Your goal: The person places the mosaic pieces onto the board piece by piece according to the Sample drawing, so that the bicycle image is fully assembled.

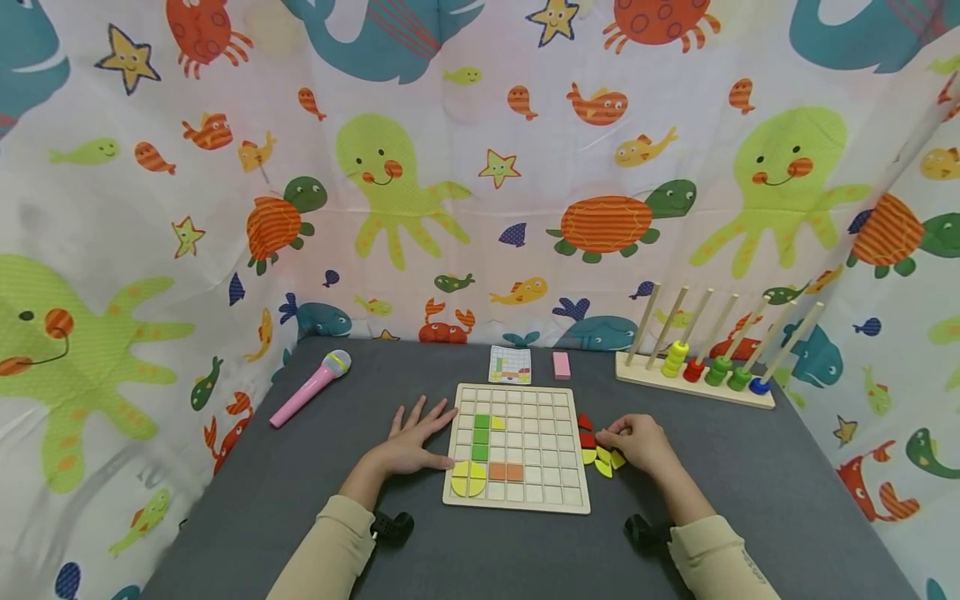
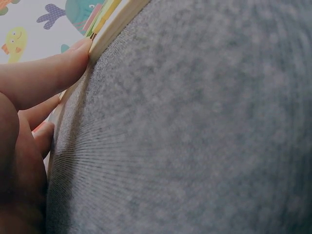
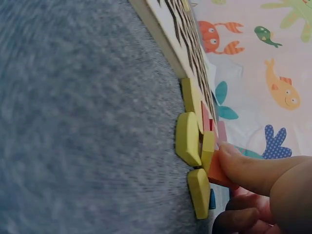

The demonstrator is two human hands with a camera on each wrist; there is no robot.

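Observation:
A wooden grid board (image 1: 551, 492) lies mid-table with green squares (image 1: 481, 437), a yellow square (image 1: 498, 423), orange squares (image 1: 506, 472) and yellow quarter-round pieces (image 1: 468, 479) forming a circle. With fingers spread, my left hand (image 1: 408, 442) rests at the board's left edge; its thumb (image 2: 73, 61) touches the rim in the left wrist view. Right of the board, my right hand (image 1: 641, 442) pinches an orange piece (image 3: 219, 171) between thumb and fingers. Beside it lie loose yellow pieces (image 1: 603, 468) and red pieces (image 1: 585, 423). The fingers' far side is hidden.
Behind the board lie a pattern card (image 1: 510, 365) and a pink block (image 1: 561, 365). A pink toy microphone (image 1: 311, 387) is at the back left. At the back right stands a wooden peg rack (image 1: 693, 383) with coloured beads. A printed curtain (image 1: 480, 217) surrounds the table.

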